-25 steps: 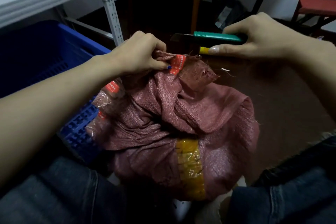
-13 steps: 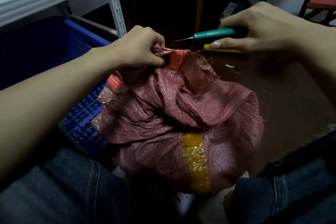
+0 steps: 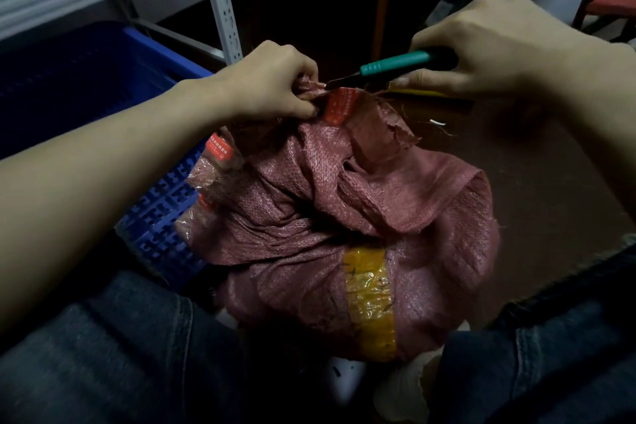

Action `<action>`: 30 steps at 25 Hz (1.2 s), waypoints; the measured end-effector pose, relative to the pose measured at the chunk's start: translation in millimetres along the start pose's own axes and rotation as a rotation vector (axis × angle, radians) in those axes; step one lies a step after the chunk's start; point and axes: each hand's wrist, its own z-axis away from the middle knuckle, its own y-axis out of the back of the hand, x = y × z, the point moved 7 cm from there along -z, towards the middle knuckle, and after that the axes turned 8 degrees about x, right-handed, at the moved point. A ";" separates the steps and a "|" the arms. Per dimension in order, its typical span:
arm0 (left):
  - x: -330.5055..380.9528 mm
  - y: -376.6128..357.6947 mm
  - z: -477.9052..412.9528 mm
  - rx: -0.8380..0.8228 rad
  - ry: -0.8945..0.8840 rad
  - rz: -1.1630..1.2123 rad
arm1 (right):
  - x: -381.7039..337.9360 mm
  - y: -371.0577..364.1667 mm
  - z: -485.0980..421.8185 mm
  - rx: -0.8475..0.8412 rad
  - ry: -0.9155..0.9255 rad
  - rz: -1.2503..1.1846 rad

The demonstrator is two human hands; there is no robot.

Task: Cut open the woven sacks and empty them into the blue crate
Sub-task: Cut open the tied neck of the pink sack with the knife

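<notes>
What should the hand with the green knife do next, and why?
Probably draw the knife slowly through the pinched fabric, away from the left hand. Its blade tip already sits at the bunched top of the red sack, right beside those fingers, and the sack looks not yet opened.

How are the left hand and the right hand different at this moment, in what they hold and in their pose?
The left hand pinches a bunched fold of the red woven sack; the right hand grips a green-handled knife. The left hand is curled into a fist touching the sack, while the right hand stays off it, and only the knife's blade reaches the fold. Both are bare and closed, working at the sack's top.
</notes>
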 end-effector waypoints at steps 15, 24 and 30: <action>2.0 -6.5 1.5 -0.121 -0.063 -0.128 | -8.2 -5.1 -9.8 -0.115 -0.137 0.124; 6.6 -10.1 -0.6 -0.172 -0.100 -0.089 | 9.6 -12.8 -1.1 -0.216 -0.259 -0.051; 0.3 -19.0 5.8 -0.235 -0.115 -0.161 | -18.0 -22.4 -7.6 -0.184 -0.122 0.072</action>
